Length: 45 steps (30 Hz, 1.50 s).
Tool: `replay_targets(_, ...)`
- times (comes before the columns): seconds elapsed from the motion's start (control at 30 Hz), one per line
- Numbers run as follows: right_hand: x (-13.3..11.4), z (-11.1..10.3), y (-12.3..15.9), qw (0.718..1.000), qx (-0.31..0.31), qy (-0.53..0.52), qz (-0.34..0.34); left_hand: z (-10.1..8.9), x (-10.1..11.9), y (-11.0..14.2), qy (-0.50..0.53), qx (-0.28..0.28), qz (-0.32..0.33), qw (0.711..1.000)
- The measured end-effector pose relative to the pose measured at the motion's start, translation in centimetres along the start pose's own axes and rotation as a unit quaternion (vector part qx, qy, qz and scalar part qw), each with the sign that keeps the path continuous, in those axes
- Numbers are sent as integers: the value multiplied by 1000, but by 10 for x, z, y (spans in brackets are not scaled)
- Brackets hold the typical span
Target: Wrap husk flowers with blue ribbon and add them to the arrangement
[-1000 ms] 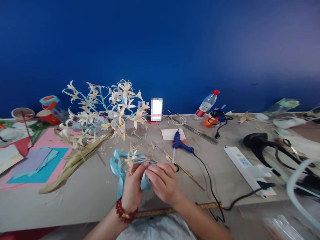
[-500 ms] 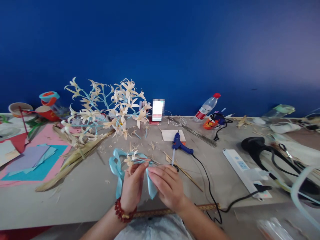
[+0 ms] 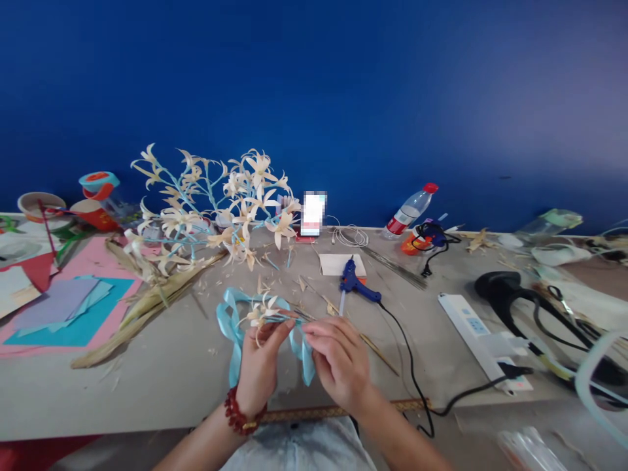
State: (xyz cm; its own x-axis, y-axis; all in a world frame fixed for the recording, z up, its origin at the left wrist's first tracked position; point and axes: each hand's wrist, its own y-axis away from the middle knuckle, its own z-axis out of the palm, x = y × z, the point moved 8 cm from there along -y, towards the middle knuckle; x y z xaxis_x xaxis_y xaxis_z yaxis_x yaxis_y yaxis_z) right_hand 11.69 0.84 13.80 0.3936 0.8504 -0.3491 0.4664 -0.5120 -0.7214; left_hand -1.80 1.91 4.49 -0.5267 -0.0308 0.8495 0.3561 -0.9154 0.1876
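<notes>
My left hand, with a red bead bracelet at the wrist, pinches the thin stem of a small cream handmade flower sprig. The blossoms point left past my fingers. A light-blue ribbon curls behind and to the left of that hand, and one loop hangs between my hands. The fingers of my right hand close together on the ribbon close to the stem; their tips are partly hidden. On the table just beyond lies a blue glue gun with a glue stick in its back.
Tall cream flower branches stand at the back left. Coloured paper and dried husks lie at left. A phone, wires and a tilted bottle are at the back. Right sits a power strip with cords.
My right hand has moved a little to the right, widening the gap between my hands, and the ribbon loop between them shifted with it. The view has tilted slightly.
</notes>
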Motion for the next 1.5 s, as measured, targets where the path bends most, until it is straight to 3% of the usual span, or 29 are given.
replay_targets(0.43, -5, 5, -6, 996, -8, 80, 24, -1, 1, 0, -17, -11, 14, 1000)
replay_targets(0.67, -7, 0, -6, 999, -9, 38, -5, 0, 13, 0, -114, -38, 76, 990)
replay_targets(0.87, -1, -4, -10, 999, -49, 10, 4, -2, 16, 2, -188, -60, 99, 975)
replay_targets(1.07, 17, -5, -3, 991, -47, -106, 62, 5, 22, 5, -181, -88, 91, 975)
replay_targets(1.3, 48, 6, 11, 931, -42, -263, 250, 8, 19, 6, -168, -115, 50, 978)
replay_targets(1.4, 59, 14, 15, 886, -54, -327, 323, 7, 12, 3, -140, -121, 18, 983)
replay_targets(1.5, 66, 25, 20, 822, -51, -418, 382, 6, 5, 1, -102, -121, -25, 987)
